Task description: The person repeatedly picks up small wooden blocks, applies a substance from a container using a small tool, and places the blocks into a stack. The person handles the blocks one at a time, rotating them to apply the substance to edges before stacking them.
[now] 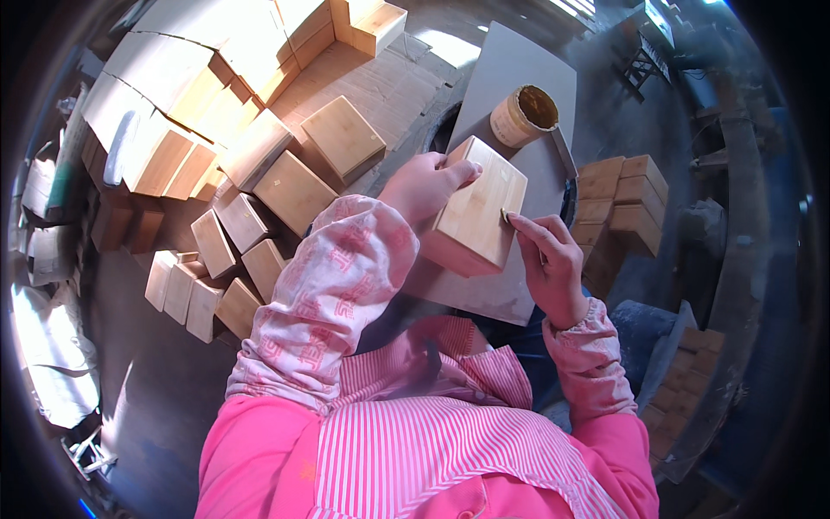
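My left hand grips a pale wooden box at its left side, with the thumb on the top face. The box is tilted above a grey board. At its right edge, my right hand pinches a small dark-tipped piece, too small to name, against the wood. The fingers of my right hand are closed round it. Just beyond the box, an open round tub with a yellow-brown coating inside rests on the board.
Several wooden boxes lie loosely to the left, beside a large stack and flat cardboard. More wooden blocks are piled at the right. Others sit on a shelf or cart at lower right.
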Demonstrator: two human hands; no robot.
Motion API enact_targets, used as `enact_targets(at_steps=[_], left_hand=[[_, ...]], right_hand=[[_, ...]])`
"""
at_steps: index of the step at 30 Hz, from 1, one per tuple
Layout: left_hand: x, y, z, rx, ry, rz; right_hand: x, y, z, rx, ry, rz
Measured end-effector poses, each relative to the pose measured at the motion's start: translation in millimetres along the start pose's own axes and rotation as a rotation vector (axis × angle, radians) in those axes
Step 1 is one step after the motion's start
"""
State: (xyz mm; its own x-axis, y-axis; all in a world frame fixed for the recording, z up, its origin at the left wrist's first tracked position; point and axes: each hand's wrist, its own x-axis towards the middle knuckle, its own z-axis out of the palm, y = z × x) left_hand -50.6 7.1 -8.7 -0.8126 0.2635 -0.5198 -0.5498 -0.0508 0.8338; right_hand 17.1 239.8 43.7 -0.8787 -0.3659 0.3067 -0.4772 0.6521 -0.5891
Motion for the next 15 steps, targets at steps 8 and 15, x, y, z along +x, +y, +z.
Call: enact_targets(at_steps=[8, 15], left_hand=[[7, -6, -1, 0.031, -0.016, 0.002], [3, -5, -2, 0.139, 0.022, 0.076]], right_hand=[[18, 6, -8, -0.125, -0.030, -0.042], [29, 6, -26, -0.207, -0.181, -0.125]])
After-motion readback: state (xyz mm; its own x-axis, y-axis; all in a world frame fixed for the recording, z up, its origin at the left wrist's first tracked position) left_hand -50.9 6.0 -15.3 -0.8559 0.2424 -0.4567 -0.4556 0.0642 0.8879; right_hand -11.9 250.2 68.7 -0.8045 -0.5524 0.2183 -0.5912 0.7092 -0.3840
